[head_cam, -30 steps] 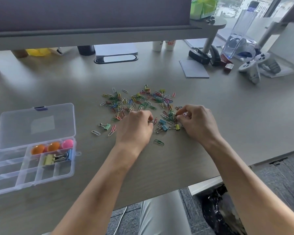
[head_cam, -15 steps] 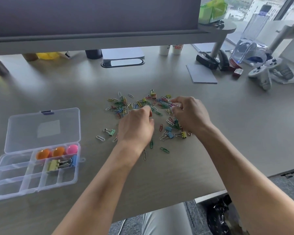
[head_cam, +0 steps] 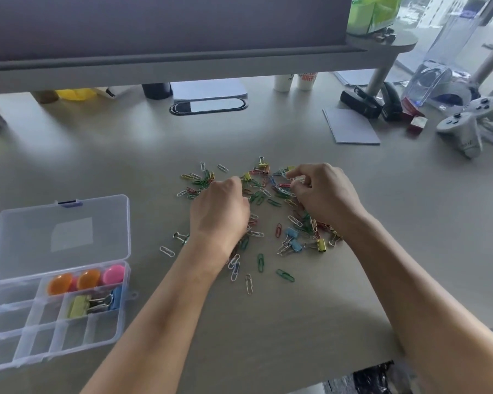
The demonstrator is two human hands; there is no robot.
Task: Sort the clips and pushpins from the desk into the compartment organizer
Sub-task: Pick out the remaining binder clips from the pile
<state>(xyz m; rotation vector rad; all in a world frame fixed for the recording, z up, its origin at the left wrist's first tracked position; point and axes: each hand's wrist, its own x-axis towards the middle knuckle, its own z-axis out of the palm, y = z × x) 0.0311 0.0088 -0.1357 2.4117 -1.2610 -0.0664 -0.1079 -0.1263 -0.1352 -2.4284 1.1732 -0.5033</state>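
A loose pile of coloured paper clips (head_cam: 261,196) lies mid-desk, with blue binder clips (head_cam: 292,238) and a yellow binder clip (head_cam: 321,245) at its near edge. My left hand (head_cam: 219,214) is knuckles-up over the pile's left side; its fingers curl down out of sight. My right hand (head_cam: 325,194) is over the far right of the pile, thumb and fingers pinching a pale paper clip (head_cam: 296,180). The clear compartment organizer (head_cam: 0,345) sits at the left with its lid (head_cam: 60,237) open. It holds orange and pink round pushpins (head_cam: 87,279) and binder clips (head_cam: 93,304).
A monitor shelf (head_cam: 182,66) overhangs the back of the desk. A grey notepad (head_cam: 350,127), a black stapler (head_cam: 359,102), a game controller (head_cam: 467,123) and paper cups (head_cam: 293,81) stand at the back right. The desk's front edge (head_cam: 353,362) runs near my forearms.
Both hands moved from the pile's near edge toward its far side. My right hand now pinches a clip at the far right of the pile.
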